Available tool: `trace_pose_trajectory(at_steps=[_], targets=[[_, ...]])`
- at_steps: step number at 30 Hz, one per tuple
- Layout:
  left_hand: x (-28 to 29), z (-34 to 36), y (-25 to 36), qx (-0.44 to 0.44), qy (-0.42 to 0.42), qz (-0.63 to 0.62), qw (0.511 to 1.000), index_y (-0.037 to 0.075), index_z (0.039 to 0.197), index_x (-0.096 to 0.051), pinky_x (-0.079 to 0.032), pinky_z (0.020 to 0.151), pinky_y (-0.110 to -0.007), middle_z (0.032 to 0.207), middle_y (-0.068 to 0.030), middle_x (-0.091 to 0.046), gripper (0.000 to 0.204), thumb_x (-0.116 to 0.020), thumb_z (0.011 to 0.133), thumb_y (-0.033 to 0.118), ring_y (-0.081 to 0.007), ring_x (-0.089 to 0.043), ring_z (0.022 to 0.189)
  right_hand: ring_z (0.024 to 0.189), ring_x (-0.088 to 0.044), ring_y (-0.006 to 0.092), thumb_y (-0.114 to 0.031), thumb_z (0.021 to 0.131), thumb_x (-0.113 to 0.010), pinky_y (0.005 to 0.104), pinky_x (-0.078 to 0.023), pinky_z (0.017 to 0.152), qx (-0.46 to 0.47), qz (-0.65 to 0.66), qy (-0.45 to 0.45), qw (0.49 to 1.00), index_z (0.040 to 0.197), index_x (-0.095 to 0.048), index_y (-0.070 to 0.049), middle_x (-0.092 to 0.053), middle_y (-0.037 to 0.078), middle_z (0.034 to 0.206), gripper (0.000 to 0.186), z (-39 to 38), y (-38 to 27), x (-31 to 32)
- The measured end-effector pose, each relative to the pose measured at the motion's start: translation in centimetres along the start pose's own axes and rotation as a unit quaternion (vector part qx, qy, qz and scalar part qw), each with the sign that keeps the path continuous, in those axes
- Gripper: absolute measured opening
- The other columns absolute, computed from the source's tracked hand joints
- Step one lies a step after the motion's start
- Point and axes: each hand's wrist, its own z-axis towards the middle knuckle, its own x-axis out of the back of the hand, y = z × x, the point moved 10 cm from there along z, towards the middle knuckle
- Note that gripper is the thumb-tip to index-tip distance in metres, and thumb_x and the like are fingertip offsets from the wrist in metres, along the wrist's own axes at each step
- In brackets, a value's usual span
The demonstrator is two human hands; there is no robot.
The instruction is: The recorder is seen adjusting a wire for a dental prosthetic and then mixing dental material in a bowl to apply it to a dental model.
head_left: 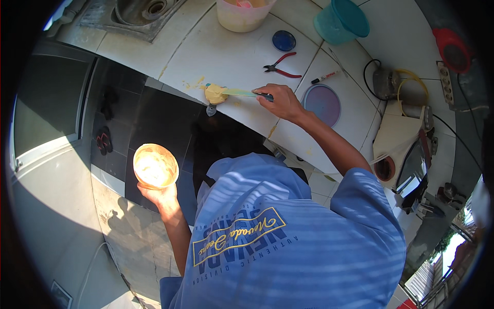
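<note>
My left hand holds a round bowl from below, out over the floor to the left. Inside is a pale substance, glaring in the sunlight. On the white tiled counter, my right hand is closed around the dark handle of a spatula with a long, pale green blade. The blade's far end touches a lump of yellowish paste at the counter's front edge. A small grey piece sticks out below the lump; what the paste covers is hidden. Yellow smears lie beside it.
Red-handled pliers, a dark blue lid, a marker and a purplish round lid lie on the counter. Behind stand a pale tub and a teal bucket. A beige machine with cables stands right; a sink is far left.
</note>
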Motion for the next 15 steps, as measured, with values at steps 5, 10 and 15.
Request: trace_pose_trajectory(at_steps=[5, 10, 15], targets=[[-1.1, 0.5, 1.0, -0.033, 0.105, 0.033, 0.993, 0.007, 0.125, -0.062, -0.046, 0.103, -0.054, 0.130, -0.0133, -0.063, 0.047, -0.056, 0.093, 0.040, -0.0327, -0.057, 0.123, 0.086, -0.067, 0.0324, -0.020, 0.088, -0.062, 0.0391, -0.052, 0.079, -0.008, 0.008, 0.001, 1.000, 0.113, -0.071, -0.004, -0.071, 0.018, 0.099, 0.031, 2.2, -1.3, -1.7], [-2.8, 1.3, 3.6, -0.029, 0.100, 0.086, 0.991, 0.011, 0.123, -0.062, -0.050, 0.099, -0.052, 0.129, -0.0102, -0.062, 0.047, -0.049, 0.092, 0.044, -0.0304, -0.057, 0.123, 0.088, -0.067, 0.0334, -0.022, 0.088, -0.062, 0.0401, -0.052, 0.080, -0.028, -0.015, 0.016, 0.999, 0.111, -0.073, -0.004, -0.071, 0.018, 0.100, 0.031, 0.3, -0.4, -0.9], [-1.5, 3.3, 6.8, -0.035, 0.094, 0.077, 0.992, 0.008, 0.123, -0.063, -0.050, 0.099, -0.051, 0.127, -0.0127, -0.064, 0.046, -0.051, 0.095, 0.042, -0.0308, -0.060, 0.120, 0.090, -0.068, 0.0324, -0.025, 0.088, -0.063, 0.0391, -0.052, 0.082, -0.092, 0.021, 0.082, 0.992, 0.109, -0.074, -0.005, -0.072, 0.017, 0.102, 0.031, -3.1, 1.0, -0.5]])
